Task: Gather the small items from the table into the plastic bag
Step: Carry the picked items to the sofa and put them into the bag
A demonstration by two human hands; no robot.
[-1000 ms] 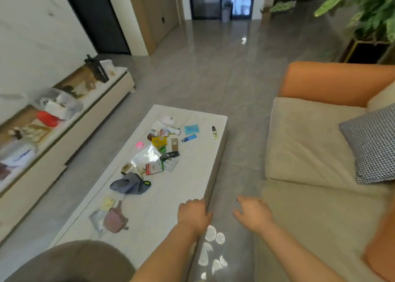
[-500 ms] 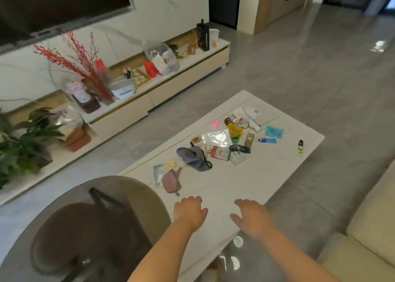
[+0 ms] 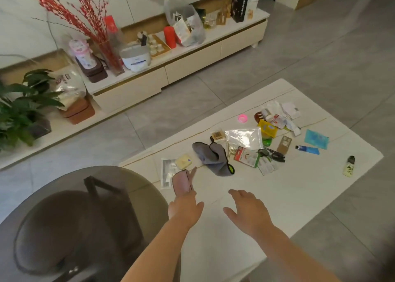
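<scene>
A clear plastic bag lies flat on the white table among several small items. These include a grey cloth, sunglasses, a red card, a yellow packet, a blue tube, a teal sachet, a small green bottle and a pink ring. My left hand reaches the near end of a pink pouch; its fingertips are hidden, so a grip cannot be told. My right hand hovers over bare tabletop with fingers spread, holding nothing.
A round dark glass table overlaps the white table's near left corner. A low TV cabinet along the wall carries a vase of red branches, boxes and bags. A potted plant stands at the far left. Grey tiled floor surrounds the table.
The view has swung left and tilted down from the sofa toward the table. Both hands have moved forward over the tabletop; my left hand has come up against the pink pouch.
</scene>
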